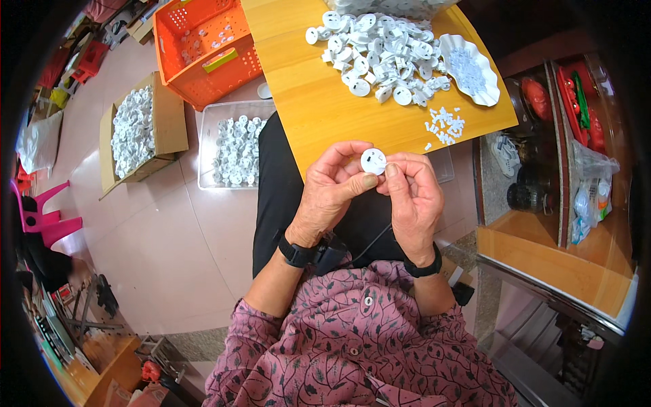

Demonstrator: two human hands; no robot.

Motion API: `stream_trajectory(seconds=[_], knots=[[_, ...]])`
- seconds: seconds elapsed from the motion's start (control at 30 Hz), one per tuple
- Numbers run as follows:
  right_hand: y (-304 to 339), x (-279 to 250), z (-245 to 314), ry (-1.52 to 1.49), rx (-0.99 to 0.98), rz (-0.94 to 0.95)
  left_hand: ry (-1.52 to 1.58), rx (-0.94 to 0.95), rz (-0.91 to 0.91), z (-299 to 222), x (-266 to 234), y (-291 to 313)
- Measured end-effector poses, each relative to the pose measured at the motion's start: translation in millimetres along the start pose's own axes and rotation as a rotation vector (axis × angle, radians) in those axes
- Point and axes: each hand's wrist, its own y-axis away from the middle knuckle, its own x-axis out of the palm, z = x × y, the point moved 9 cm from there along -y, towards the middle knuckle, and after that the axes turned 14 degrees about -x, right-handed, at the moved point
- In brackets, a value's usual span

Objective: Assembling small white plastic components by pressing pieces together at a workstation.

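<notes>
Between my two hands, over my lap near the table's front edge, is a round white plastic piece with small dark slots in its face. My left hand pinches it between thumb and fingers from the left. From the right, my right hand closes thumb and forefinger at its edge; whether a tiny part sits in that pinch is hidden. Ahead on the yellow table lies a heap of similar white round pieces. Small white plastic parts are scattered closer to my right hand.
A fluted white dish of tiny clear parts stands on the table's right. To the left are an orange crate, a cardboard box and a clear bin, the last two full of white pieces. Wooden shelves flank my right.
</notes>
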Motion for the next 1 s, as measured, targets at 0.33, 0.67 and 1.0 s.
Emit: stream_trajectory(seconds=[0.33,0.67,1.0], knots=[[-1,-1,1,0.107,-0.030,0.009,-0.033,0.000,-0.012,0,-2,0],[-3,-2,11,0.249,-0.197,0.055,-0.072,0.048,0.012,-3,3,0],[-2,0,21,0.357,-0.293,0.099,-0.088,0.068,0.008,-3,2,1]])
